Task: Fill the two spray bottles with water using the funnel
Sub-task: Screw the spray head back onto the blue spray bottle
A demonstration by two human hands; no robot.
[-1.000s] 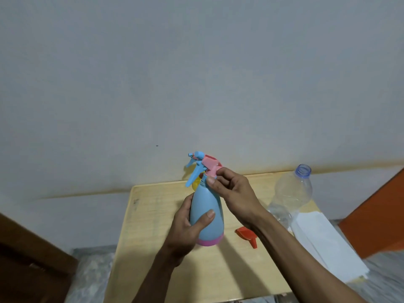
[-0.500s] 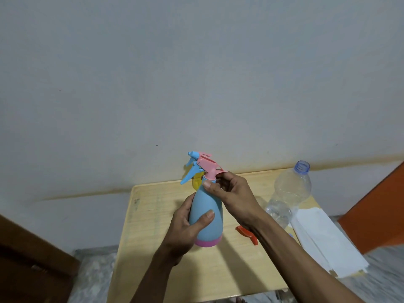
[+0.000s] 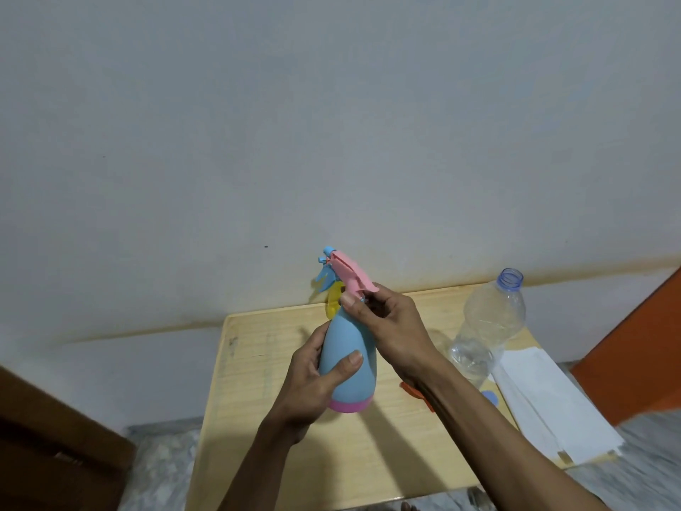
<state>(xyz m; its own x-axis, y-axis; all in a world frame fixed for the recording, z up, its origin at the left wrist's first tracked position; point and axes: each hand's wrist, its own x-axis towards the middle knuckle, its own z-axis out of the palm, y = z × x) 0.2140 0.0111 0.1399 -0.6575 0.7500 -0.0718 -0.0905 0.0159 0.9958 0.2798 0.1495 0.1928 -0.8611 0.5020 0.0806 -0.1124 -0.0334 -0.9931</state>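
A blue spray bottle [image 3: 348,357] with a pink base band is held above the wooden table [image 3: 258,363]. My left hand [image 3: 313,381] wraps its body. My right hand [image 3: 387,322] pinches the neck collar under the pink and blue spray head [image 3: 346,269], which tilts up to the left. A yellow object [image 3: 334,300], partly hidden, stands behind the bottle. An orange funnel [image 3: 414,392] lies on the table, mostly hidden by my right forearm. A clear plastic water bottle [image 3: 490,326] without a cap stands at the right.
White paper sheets [image 3: 549,396] lie at the table's right edge. A small blue cap [image 3: 490,397] lies beside the water bottle. An orange panel [image 3: 641,355] stands at the far right and dark wooden furniture [image 3: 48,448] at the lower left. The wall is close behind.
The spray head has turned and tilted further to the left under my right hand's fingers. The bottle stays in my left hand at about the same place.
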